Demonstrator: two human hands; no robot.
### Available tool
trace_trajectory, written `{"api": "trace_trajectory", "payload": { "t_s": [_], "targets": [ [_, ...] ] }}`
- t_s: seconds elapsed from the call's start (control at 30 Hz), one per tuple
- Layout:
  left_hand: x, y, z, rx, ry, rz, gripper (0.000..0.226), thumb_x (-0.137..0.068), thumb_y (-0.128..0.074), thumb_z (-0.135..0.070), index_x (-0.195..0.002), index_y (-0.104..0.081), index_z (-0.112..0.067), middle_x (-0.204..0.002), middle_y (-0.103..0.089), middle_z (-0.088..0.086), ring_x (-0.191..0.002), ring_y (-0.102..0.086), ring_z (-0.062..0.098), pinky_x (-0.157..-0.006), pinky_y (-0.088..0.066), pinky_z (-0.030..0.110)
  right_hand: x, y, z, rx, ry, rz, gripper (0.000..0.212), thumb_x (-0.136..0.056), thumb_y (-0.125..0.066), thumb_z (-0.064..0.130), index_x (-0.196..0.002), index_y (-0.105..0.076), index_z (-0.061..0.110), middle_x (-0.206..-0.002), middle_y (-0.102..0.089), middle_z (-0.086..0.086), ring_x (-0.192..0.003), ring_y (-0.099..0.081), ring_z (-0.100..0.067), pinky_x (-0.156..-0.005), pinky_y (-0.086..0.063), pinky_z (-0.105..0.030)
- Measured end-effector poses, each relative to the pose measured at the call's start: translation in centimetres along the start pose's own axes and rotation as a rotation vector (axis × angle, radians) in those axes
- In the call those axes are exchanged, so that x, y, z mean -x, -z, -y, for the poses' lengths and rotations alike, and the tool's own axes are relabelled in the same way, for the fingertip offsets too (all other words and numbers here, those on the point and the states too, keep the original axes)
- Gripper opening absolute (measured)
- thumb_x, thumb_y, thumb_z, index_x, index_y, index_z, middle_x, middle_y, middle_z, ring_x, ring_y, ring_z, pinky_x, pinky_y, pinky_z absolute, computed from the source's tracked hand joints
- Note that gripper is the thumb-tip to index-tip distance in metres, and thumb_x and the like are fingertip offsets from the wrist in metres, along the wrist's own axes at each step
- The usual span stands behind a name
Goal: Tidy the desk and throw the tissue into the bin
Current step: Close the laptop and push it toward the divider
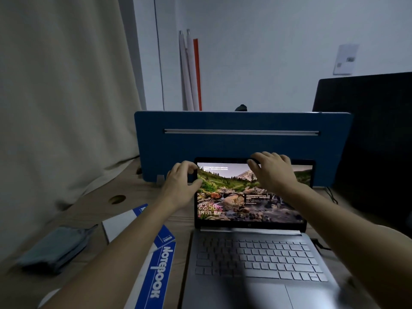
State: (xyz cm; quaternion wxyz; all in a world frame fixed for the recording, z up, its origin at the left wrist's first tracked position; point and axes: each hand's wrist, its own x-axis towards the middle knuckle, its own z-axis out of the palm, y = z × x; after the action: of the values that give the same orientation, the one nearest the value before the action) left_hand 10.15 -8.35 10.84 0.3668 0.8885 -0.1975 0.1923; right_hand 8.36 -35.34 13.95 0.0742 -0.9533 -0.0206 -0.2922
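Both arms reach forward over the wooden desk (142,190) to an open laptop (252,241) whose screen is lit with a mountain landscape. The left hand (181,186) grips the screen's upper left corner, thumb on the front of the display and fingers curled round the edge. The right hand (270,172) comes down over the top edge of the lid near its middle, fingers hooked behind it and thumb pressing the front bezel (so both hands hold the lid, neither one slack). The left forearm crosses above a blue notebook (156,273) and a white and blue booklet (124,221) lying left of the keyboard. Further left lies a folded grey cloth (55,248). Behind the laptop stands a blue divider panel (223,143); a dark monitor (374,139) stands to the right. No tissue or bin can be made out here.
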Motion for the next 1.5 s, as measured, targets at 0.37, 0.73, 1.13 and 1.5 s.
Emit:
{"api": "trace_trajectory", "payload": {
  "t_s": [0.37,0.73,1.13,1.5],
  "targets": [
    [5.9,1.8,-2.3,0.075,0.056,0.016,0.058,-0.094,-0.057,-0.044,-0.142,-0.031,-0.027,-0.138,-0.037,0.003,-0.122,-0.045,0.018,-0.103,-0.042,0.043,7.3,4.6,1.9,-0.034,0.034,-0.033,0.034,-0.103,-0.033,0.036,-0.114,-0.064,0.030,-0.109,-0.066,0.004,-0.102,-0.057,-0.024,-0.089,-0.032,-0.040],
    [13.4,2.9,-4.0,0.055,0.040,0.031,0.026,-0.097,-0.049,-0.046,-0.113,-0.054,-0.025,-0.118,-0.053,-0.003,-0.111,-0.051,0.013,-0.088,-0.039,0.030,17.4,6.1,3.4,-0.094,0.066,-0.044,0.028,-0.101,-0.045,0.034,-0.120,-0.066,0.031,-0.113,-0.068,0.005,-0.104,-0.057,-0.022,-0.088,-0.037,-0.041],
    [21.2,-0.2,-2.7,0.062,-0.002,0.180,0.021,-0.093,-0.063,-0.033,-0.111,-0.060,-0.023,-0.114,-0.054,-0.005,-0.110,-0.052,0.015,-0.090,-0.040,0.027,27.1,2.4,3.5,-0.029,0.119,-0.062,0.022,-0.095,-0.055,0.036,-0.110,-0.069,0.031,-0.106,-0.068,0.007,-0.096,-0.059,-0.023,-0.074,-0.038,-0.037],
    [23.1,-1.8,-0.6,-0.025,0.024,0.270,0.028,-0.086,-0.071,-0.039,-0.110,-0.057,-0.034,-0.120,-0.051,-0.012,-0.113,-0.047,0.008,-0.094,-0.038,0.026,29.4,0.6,3.1,-0.068,0.125,0.091,0.021,-0.091,-0.060,0.038,-0.109,-0.067,0.030,-0.112,-0.063,0.009,-0.100,-0.055,-0.019,-0.082,-0.043,-0.038]
  ]
}}
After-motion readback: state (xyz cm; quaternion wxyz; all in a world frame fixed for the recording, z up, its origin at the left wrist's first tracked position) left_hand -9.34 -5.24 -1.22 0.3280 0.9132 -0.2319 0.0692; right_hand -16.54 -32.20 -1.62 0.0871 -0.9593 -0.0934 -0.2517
